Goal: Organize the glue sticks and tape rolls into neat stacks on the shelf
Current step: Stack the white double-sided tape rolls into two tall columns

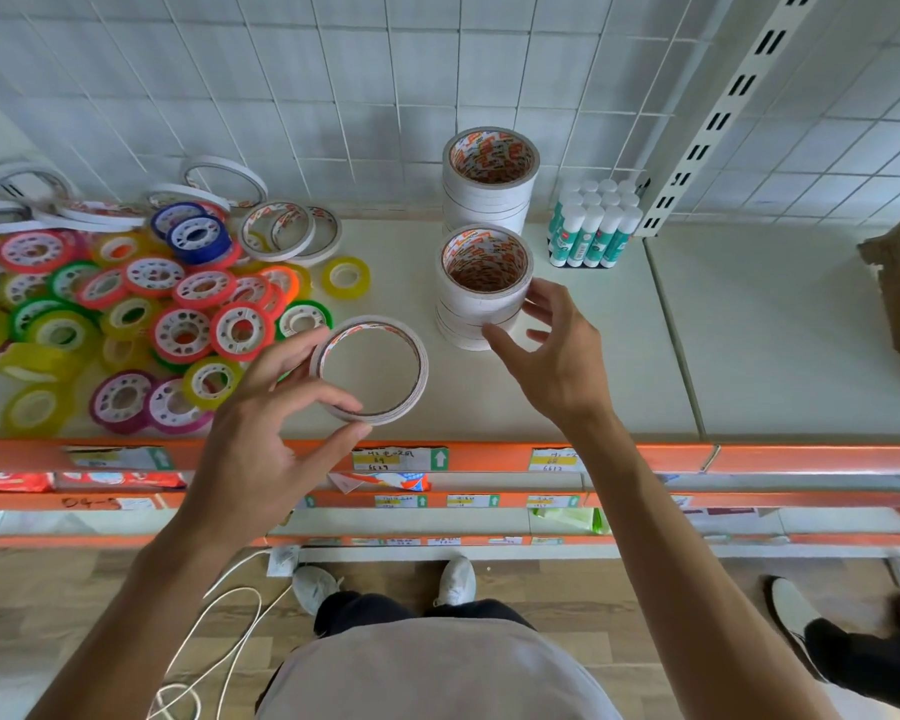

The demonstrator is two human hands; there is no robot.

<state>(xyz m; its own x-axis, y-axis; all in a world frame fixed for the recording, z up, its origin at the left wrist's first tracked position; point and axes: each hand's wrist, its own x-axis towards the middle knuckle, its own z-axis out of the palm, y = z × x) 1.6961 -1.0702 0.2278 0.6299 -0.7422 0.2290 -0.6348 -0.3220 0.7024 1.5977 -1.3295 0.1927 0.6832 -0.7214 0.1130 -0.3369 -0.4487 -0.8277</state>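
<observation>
white tiled wall behind shelf (567,387). left hand (276,433) pinches a thin white tape roll (370,368) by its rim, near front stack (481,288); right hand (557,350) released, apparently steadying it. roll light, stiff; rim grip suits.

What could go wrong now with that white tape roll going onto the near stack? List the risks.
1. The near stack is tall and its rolls look slightly uneven; the right hand steadying it could nudge it over.
2. The left hand only pinches the white tape roll by its rim, so it might slip.
3. A toppling stack could hit the glue sticks beside it.
</observation>
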